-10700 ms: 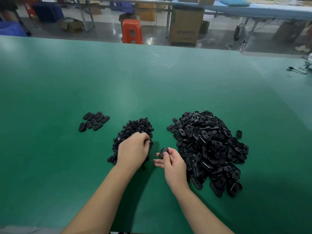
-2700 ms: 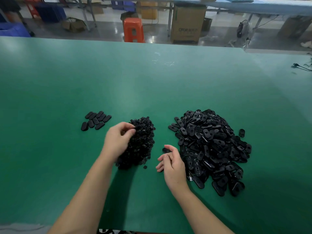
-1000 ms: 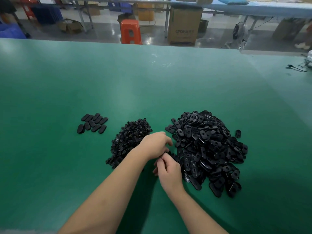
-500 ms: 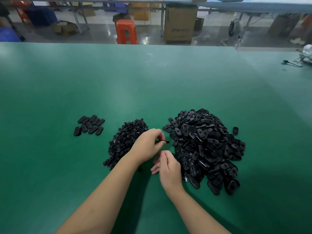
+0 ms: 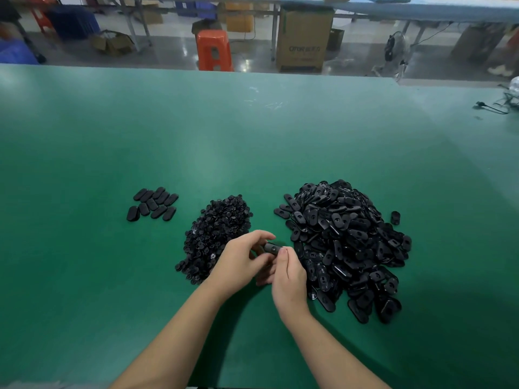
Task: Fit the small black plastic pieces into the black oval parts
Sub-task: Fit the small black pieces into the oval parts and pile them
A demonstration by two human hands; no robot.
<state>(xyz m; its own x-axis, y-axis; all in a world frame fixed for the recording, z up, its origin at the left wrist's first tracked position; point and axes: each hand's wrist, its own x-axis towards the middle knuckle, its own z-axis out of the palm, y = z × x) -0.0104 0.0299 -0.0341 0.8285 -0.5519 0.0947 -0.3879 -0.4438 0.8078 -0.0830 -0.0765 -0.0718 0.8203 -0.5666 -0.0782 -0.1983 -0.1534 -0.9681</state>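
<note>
We see one green table [image 5: 252,141] carrying two black heaps, too dense to count: oval parts [image 5: 345,245] on the right, small pieces [image 5: 216,234] in the middle. At left sit ten ovals in a group [image 5: 153,204]; one stray oval [image 5: 395,217] lies right. Between the heaps, the left hand [image 5: 238,262] and right hand [image 5: 289,279] both pinch one held oval [image 5: 273,247].

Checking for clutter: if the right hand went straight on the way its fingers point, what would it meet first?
Likely the left hand, just past the oval part both pinch; depth is unclear.
</note>
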